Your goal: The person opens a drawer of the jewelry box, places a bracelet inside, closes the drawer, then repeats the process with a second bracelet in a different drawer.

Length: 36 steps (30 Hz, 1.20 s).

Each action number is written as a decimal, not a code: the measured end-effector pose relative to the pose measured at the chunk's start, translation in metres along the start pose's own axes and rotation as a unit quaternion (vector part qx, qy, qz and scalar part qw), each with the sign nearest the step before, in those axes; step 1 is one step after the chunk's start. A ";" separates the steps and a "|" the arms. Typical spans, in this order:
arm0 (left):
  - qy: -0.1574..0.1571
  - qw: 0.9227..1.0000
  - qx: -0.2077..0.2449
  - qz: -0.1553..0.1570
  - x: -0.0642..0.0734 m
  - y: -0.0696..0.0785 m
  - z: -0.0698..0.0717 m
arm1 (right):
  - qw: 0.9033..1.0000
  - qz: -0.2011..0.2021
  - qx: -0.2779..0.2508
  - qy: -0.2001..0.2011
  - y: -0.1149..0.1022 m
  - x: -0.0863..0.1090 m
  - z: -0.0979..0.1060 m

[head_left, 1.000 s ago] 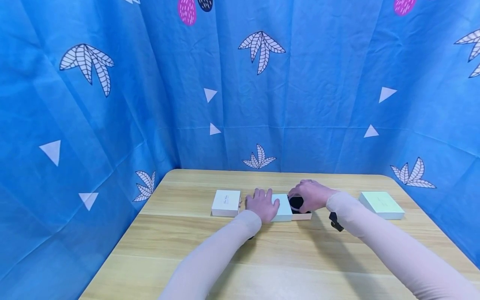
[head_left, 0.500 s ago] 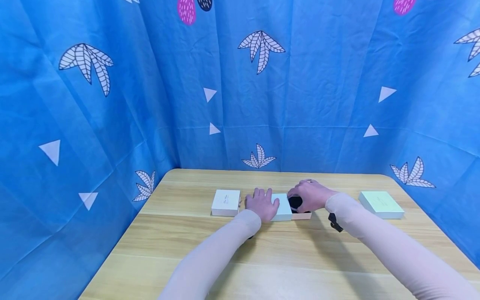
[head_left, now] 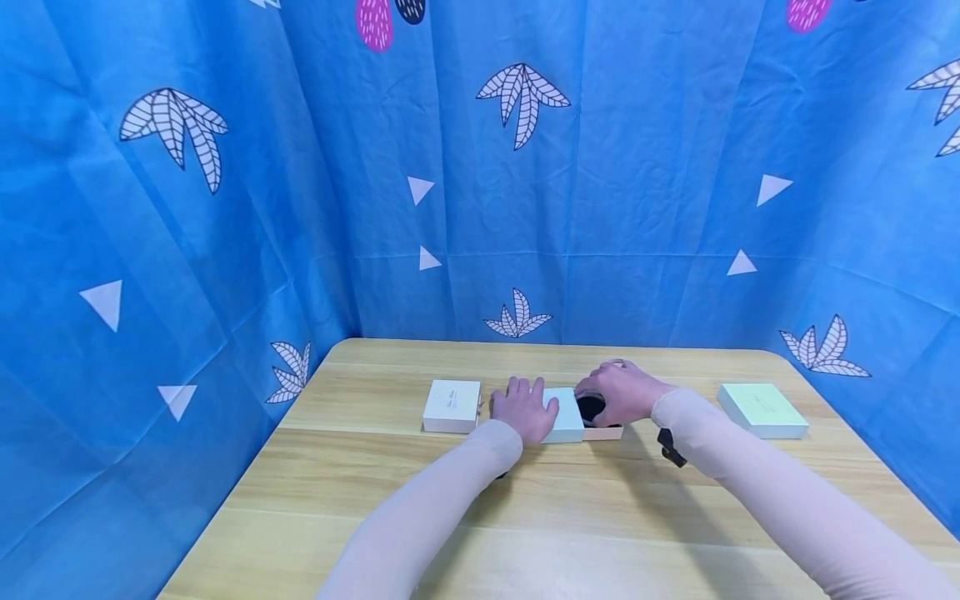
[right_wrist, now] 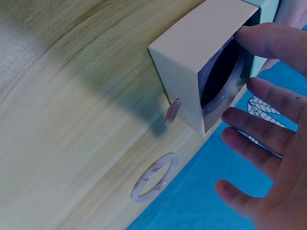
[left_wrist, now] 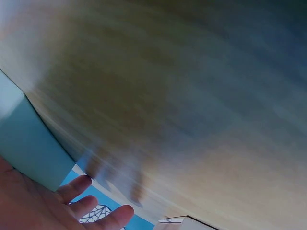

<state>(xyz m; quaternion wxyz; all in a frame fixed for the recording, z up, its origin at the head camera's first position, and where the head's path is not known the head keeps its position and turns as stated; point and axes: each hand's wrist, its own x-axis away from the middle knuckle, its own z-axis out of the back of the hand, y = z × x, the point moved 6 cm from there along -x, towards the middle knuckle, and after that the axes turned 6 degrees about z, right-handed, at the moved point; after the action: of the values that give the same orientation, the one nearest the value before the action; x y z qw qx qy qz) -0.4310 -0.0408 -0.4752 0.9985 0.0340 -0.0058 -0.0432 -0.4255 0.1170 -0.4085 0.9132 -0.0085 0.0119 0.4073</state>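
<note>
A pale blue box sleeve (head_left: 563,415) lies mid-table, its pink drawer (head_left: 604,433) pulled out to the right. My left hand (head_left: 522,410) rests flat on the sleeve, fingers spread; the left wrist view shows its fingertips (left_wrist: 120,215) beyond the teal box side (left_wrist: 36,139). Inside the dark-lined drawer sits a pale lilac bangle (right_wrist: 228,91), partly hidden. My right hand (head_left: 619,392) pinches this bangle, thumb at one end of the rim and index finger at the far side. The other right fingers extend loosely beside the drawer.
A second bangle (right_wrist: 139,188) lies on the table beyond the drawer, near its pull tab (right_wrist: 172,111). A white box (head_left: 452,407) stands left of the left hand. At the right is a light green box (head_left: 763,410). Blue curtain (head_left: 645,208) closes off the table's back and sides.
The dark round opening inside the bangle has shifted slightly left under the right fingers. Both hands stay in nearly the same place.
</note>
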 end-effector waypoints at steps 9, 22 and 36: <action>0.004 1.000 -0.001 -0.004 0.000 0.000 0.000 | 1.000 -0.012 -0.022 0.008 0.004 0.007 -0.001; 0.008 1.000 0.002 -0.008 0.003 0.001 0.003 | 0.997 -0.050 -0.066 -0.005 0.016 0.022 -0.003; 0.001 1.000 0.013 -0.006 0.003 0.000 0.003 | 0.992 -0.072 -0.102 -0.024 0.026 0.033 -0.010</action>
<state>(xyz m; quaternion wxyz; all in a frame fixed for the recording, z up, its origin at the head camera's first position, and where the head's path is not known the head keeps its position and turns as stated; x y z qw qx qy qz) -0.4279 -0.0415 -0.4723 0.9977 0.0467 -0.0047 -0.0496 -0.4233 0.1587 -0.4196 0.9346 -0.0932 -0.0522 0.3393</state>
